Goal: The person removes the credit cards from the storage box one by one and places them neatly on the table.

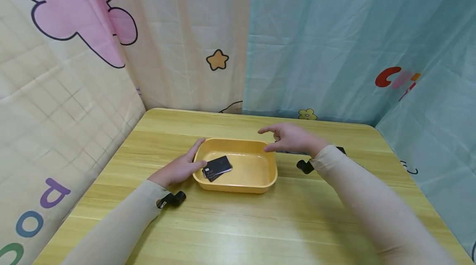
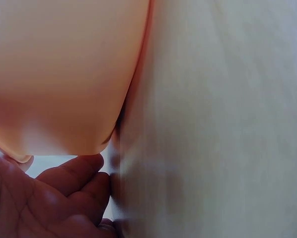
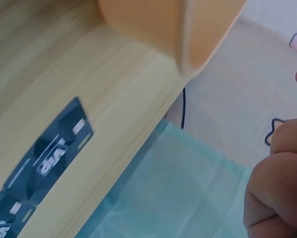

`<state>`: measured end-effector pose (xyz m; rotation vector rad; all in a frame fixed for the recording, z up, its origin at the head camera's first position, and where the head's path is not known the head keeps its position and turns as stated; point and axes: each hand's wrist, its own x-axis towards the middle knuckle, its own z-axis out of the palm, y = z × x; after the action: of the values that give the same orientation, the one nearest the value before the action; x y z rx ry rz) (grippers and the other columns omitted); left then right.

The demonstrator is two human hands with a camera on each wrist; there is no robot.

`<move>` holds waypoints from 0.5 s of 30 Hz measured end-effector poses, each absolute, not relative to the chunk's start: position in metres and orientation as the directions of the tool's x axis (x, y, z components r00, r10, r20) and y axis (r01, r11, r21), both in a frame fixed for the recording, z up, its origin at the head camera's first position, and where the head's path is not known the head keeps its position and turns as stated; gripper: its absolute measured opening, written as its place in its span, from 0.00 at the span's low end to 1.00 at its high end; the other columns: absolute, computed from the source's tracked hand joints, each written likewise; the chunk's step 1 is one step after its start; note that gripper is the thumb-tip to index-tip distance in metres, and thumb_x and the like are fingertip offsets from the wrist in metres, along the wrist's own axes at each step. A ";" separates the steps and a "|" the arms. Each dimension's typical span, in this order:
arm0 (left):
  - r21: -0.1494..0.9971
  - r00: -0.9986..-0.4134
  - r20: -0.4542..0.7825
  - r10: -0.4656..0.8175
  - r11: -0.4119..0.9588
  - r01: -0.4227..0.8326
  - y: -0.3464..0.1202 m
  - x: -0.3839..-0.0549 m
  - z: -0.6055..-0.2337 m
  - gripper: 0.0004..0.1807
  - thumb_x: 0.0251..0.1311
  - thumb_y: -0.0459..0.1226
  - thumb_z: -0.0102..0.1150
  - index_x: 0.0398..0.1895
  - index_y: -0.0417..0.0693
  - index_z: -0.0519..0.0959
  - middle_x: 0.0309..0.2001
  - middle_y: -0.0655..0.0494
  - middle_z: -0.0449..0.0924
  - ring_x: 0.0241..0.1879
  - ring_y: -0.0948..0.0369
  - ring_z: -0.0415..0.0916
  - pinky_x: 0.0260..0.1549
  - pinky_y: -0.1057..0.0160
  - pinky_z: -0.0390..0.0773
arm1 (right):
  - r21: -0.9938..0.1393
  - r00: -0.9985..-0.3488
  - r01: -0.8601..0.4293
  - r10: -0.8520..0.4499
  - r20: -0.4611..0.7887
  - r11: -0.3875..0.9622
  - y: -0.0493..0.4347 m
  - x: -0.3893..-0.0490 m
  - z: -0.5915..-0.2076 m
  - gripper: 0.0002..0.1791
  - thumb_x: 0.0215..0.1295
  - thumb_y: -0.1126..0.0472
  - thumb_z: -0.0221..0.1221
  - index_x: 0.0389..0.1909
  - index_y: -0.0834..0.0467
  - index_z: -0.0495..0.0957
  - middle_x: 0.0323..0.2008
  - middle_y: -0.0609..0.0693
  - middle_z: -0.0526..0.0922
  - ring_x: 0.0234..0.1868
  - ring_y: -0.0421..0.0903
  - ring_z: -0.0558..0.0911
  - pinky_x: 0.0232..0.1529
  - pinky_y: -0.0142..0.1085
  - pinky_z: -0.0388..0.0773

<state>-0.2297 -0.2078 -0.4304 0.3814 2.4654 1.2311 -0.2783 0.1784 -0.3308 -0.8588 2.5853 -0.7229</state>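
Observation:
A yellow plastic tray [image 1: 256, 174] stands on the table in the head view. Black VIP cards [image 1: 217, 166] lie overlapping in its left part. My left hand [image 1: 182, 168] grips the tray's left end, thumb over the rim and fingers along the outside; in the left wrist view its fingers touch the tray wall [image 2: 54, 99]. Over the tray's right rim hovers my right hand [image 1: 291, 137], thumb and index finger spread apart, with nothing between them. Below it on the table, two black VIP cards [image 3: 51, 153] show in the right wrist view; in the head view the hand and wrist mostly hide them.
The wooden table [image 1: 230, 223] extends around the tray, its back edge close to a printed curtain [image 1: 193, 50]. More curtain hangs at both sides. Black wrist cameras [image 1: 174, 199] sit at both cuffs.

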 end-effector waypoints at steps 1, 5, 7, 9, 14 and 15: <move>0.808 -0.900 -0.195 0.389 0.584 0.077 -0.208 -0.229 -0.430 0.46 0.79 0.48 0.50 0.87 0.67 0.33 0.87 0.46 0.41 0.83 0.40 0.47 0.80 0.35 0.46 | -0.551 -0.761 -0.474 -0.634 -0.137 0.687 0.174 -0.278 -0.330 0.34 0.67 0.45 0.70 0.72 0.46 0.75 0.14 0.40 0.55 0.17 0.40 0.55 0.26 0.35 0.63; 0.810 -0.901 -0.195 0.387 0.582 0.075 -0.207 -0.227 -0.429 0.46 0.79 0.48 0.50 0.87 0.67 0.33 0.87 0.46 0.41 0.83 0.40 0.47 0.80 0.35 0.46 | -0.538 -0.743 -0.505 -0.657 -0.129 0.676 0.158 -0.277 -0.328 0.35 0.66 0.45 0.71 0.72 0.47 0.75 0.14 0.40 0.54 0.16 0.40 0.54 0.25 0.35 0.59; 0.809 -0.902 -0.193 0.386 0.583 0.076 -0.207 -0.227 -0.428 0.46 0.79 0.48 0.50 0.87 0.67 0.34 0.87 0.45 0.42 0.83 0.40 0.48 0.80 0.35 0.46 | -0.544 -0.734 -0.507 -0.665 -0.134 0.669 0.152 -0.277 -0.328 0.36 0.66 0.45 0.72 0.72 0.48 0.75 0.14 0.40 0.53 0.16 0.40 0.53 0.26 0.35 0.59; 0.807 -0.903 -0.190 0.386 0.585 0.080 -0.207 -0.227 -0.429 0.46 0.79 0.48 0.50 0.87 0.66 0.34 0.87 0.45 0.42 0.83 0.39 0.47 0.80 0.34 0.46 | -0.547 -0.726 -0.511 -0.674 -0.138 0.663 0.146 -0.278 -0.328 0.36 0.66 0.45 0.72 0.73 0.49 0.74 0.14 0.40 0.53 0.17 0.40 0.53 0.26 0.36 0.59; 0.808 -0.903 -0.190 0.384 0.584 0.078 -0.206 -0.227 -0.428 0.45 0.79 0.48 0.50 0.87 0.67 0.34 0.86 0.44 0.42 0.83 0.39 0.48 0.80 0.34 0.46 | -0.547 -0.704 -0.528 -0.695 -0.145 0.649 0.133 -0.278 -0.329 0.36 0.66 0.45 0.71 0.73 0.50 0.74 0.16 0.40 0.53 0.19 0.40 0.55 0.27 0.36 0.58; 0.810 -0.903 -0.190 0.384 0.581 0.077 -0.206 -0.226 -0.428 0.46 0.79 0.48 0.50 0.87 0.67 0.34 0.87 0.45 0.42 0.83 0.39 0.48 0.80 0.35 0.46 | -0.545 -0.701 -0.532 -0.698 -0.146 0.648 0.130 -0.278 -0.329 0.36 0.66 0.45 0.71 0.73 0.50 0.74 0.15 0.40 0.53 0.19 0.40 0.55 0.27 0.36 0.58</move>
<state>-0.2263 -0.2065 -0.4282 0.3744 2.4689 1.2408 -0.2776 0.1301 -0.3288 -0.9783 2.5252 -0.6760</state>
